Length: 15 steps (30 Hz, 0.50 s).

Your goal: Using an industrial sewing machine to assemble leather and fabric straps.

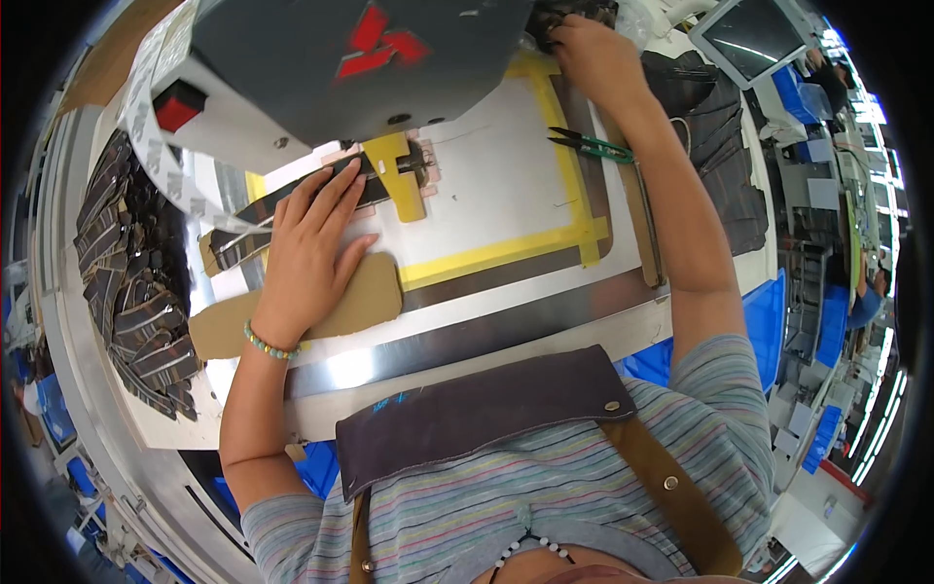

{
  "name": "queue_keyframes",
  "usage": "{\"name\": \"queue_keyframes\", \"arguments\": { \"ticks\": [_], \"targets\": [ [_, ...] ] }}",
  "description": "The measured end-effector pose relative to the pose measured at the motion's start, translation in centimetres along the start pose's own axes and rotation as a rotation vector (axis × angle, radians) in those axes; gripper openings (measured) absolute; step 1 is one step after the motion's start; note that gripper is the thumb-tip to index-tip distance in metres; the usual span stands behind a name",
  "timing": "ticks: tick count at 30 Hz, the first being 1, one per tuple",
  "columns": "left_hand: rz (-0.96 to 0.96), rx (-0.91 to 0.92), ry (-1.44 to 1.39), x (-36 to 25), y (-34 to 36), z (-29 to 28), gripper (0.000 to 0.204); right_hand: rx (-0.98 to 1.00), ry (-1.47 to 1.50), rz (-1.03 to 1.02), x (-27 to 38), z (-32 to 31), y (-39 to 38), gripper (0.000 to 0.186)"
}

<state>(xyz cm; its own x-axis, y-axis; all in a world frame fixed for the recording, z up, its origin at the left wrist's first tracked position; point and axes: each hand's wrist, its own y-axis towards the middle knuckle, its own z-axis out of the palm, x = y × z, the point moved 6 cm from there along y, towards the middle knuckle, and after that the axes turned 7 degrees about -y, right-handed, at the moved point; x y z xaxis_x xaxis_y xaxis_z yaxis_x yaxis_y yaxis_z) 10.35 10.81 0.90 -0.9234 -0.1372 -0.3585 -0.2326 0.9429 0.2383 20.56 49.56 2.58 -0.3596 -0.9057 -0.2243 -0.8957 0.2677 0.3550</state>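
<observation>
My left hand lies with fingers apart, its fingertips on a dark striped fabric strip running beneath the yellow plate of a grey sewing machine with a red emblem. An olive card piece is under and beside that hand. My right hand reaches to the back right of the machine, fingers curled at a dark object whose shape I cannot make out. Green-handled thread snips lie by my right forearm. A white bed edged in yellow tape surrounds the stitching area.
Piles of dark striped pieces line the left side, with more stacks at the right. A screen stands at the back right. Blue bins sit beside the table; co-workers are at the far right.
</observation>
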Motion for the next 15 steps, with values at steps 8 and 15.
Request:
{"name": "queue_keyframes", "arguments": {
  "ticks": [8,15],
  "targets": [
    [0.12,-0.207,-0.028,-3.7,-0.1,-3.7,0.059,-0.03,0.543,0.222,3.4,-8.2,-3.3,0.019],
    [-0.609,0.141,-1.678,-5.3,-1.5,1.7,0.037,-0.071,0.785,-0.568,18.3,-12.3,-11.6,0.028]
  ]
}}
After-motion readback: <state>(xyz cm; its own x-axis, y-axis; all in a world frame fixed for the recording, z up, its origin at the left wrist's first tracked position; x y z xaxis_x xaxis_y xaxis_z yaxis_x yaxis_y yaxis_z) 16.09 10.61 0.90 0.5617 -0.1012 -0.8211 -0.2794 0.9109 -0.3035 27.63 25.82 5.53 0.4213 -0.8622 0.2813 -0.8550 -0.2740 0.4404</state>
